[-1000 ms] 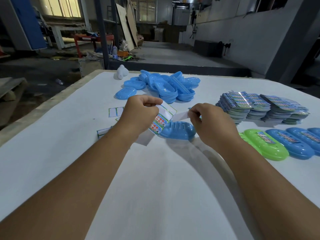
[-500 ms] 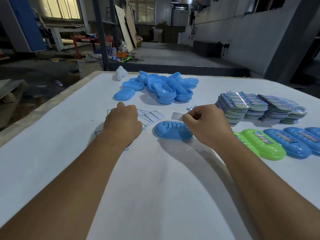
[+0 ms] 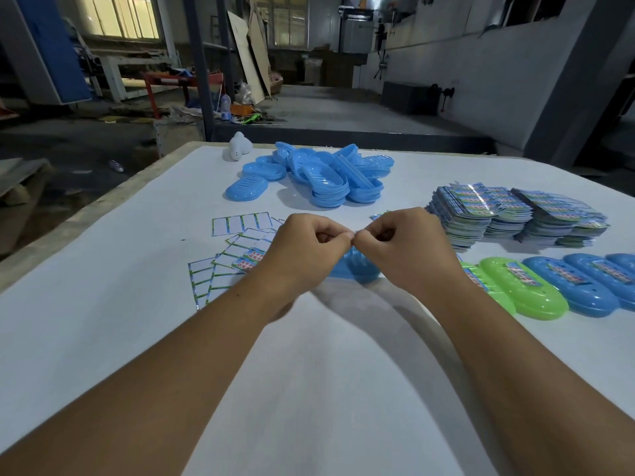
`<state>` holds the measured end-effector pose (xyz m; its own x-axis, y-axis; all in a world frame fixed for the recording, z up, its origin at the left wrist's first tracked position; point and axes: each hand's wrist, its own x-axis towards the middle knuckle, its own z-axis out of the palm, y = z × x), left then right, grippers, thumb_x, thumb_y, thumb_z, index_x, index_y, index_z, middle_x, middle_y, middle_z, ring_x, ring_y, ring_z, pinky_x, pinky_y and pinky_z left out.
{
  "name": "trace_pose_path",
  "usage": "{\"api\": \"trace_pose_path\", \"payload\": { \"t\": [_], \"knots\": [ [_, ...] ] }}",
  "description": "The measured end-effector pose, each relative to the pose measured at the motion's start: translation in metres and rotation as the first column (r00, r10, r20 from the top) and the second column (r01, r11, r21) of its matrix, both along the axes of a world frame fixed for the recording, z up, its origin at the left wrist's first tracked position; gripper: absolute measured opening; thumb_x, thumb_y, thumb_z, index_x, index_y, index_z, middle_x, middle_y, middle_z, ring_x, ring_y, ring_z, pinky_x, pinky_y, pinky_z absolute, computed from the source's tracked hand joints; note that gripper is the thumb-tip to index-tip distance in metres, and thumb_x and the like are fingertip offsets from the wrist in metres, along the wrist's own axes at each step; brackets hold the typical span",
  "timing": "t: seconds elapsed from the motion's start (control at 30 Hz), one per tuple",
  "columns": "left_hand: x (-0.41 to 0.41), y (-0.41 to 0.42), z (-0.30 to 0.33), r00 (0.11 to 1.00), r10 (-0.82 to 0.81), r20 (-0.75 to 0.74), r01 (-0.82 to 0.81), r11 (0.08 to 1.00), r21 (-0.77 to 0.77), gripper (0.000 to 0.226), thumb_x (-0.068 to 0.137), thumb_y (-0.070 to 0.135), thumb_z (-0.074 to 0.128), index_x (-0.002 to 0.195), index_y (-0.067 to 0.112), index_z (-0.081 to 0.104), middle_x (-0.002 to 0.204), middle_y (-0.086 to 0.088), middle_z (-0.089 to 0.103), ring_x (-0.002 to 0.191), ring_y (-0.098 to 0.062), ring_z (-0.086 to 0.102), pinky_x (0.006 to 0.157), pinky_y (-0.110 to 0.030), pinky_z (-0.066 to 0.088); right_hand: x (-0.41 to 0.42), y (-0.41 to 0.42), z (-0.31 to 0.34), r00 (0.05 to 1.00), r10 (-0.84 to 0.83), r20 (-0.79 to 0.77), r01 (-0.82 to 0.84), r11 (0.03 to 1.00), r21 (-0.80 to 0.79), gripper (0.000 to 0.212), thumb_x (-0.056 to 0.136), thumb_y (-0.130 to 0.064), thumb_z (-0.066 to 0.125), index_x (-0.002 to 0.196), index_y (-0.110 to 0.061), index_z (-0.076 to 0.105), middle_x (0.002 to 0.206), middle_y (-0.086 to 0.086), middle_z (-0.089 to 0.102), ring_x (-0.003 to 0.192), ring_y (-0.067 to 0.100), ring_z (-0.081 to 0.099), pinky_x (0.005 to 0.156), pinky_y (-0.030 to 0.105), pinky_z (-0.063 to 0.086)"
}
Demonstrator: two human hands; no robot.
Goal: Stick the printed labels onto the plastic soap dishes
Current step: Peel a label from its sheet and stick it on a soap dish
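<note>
Both hands now meet fingertip to fingertip above one blue soap dish (image 3: 357, 271) at centre.
Left hand (image 3: 302, 249) has left the spent backing sheets (image 3: 226, 266) at 9 o'clock; right hand (image 3: 402, 249) joins it, fingers (image 3: 343, 237) curled, pinching something too small to identify, probably a label.

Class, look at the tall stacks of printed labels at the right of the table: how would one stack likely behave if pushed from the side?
The stacks of printed labels would probably shear and slide apart, since the sheets already lie fanned and uneven. Their glossy faces suggest they are slippery. Single sheets look thin, so likely floppy.
</note>
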<state>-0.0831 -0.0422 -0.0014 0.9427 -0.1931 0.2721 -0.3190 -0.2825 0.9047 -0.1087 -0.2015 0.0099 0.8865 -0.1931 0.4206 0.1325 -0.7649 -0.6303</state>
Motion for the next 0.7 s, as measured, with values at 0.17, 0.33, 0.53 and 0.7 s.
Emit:
{"api": "trace_pose_path", "payload": {
  "t": [0.17,0.33,0.53,0.7],
  "knots": [
    [0.002,0.001,0.002,1.0,0.023,-0.014,-0.023,1.0,-0.019,0.01,0.09,0.021,0.07,0.083,0.023,0.078,0.072,0.012,0.074,0.067,0.001,0.065,0.062,-0.01,0.049,0.002,-0.004,-0.003,0.993,0.107,0.06,-0.105,0.994,-0.028,0.024,0.086,-0.034,0.069,0.066,-0.024,0.073,0.059,-0.019,0.064,0.05,0.002,0.052,0.051,0.022,0.037],
    [0.004,0.007,0.009,0.997,0.061,-0.05,-0.064,0.997,-0.049,0.013,0.087,0.037,0.071,0.077,0.031,0.077,0.078,0.016,0.074,0.076,0.004,0.065,0.063,-0.014,0.047,0.004,-0.004,-0.005,0.986,0.164,0.045,-0.161,0.986,-0.052,0.033,0.094,-0.052,0.063,0.082,-0.024,0.077,0.06,-0.028,0.059,0.051,-0.001,0.051,0.051,0.025,0.033],
    [0.006,0.006,0.011,0.991,0.071,-0.115,-0.081,0.994,-0.079,0.014,0.085,0.041,0.074,0.081,0.028,0.078,0.081,0.009,0.076,0.081,-0.007,0.068,0.064,-0.016,0.051,0.01,-0.013,-0.003,1.0,-0.026,-0.005,0.026,1.0,-0.01,0.036,0.089,-0.044,0.071,0.064,-0.017,0.072,0.047,-0.009,0.054,0.048,0.012,0.041,0.052,0.029,0.038],
    [0.006,0.006,0.01,0.989,0.067,-0.132,-0.078,0.994,-0.077,0.014,0.085,0.04,0.074,0.081,0.027,0.079,0.082,0.008,0.076,0.085,-0.011,0.07,0.075,-0.027,0.055,0.009,-0.013,-0.002,1.0,-0.008,-0.027,0.011,0.995,0.101,0.036,0.087,-0.035,0.07,0.061,-0.011,0.069,0.043,-0.008,0.043,0.043,0.01,0.031,0.048,0.025,0.028]
  ]
}}
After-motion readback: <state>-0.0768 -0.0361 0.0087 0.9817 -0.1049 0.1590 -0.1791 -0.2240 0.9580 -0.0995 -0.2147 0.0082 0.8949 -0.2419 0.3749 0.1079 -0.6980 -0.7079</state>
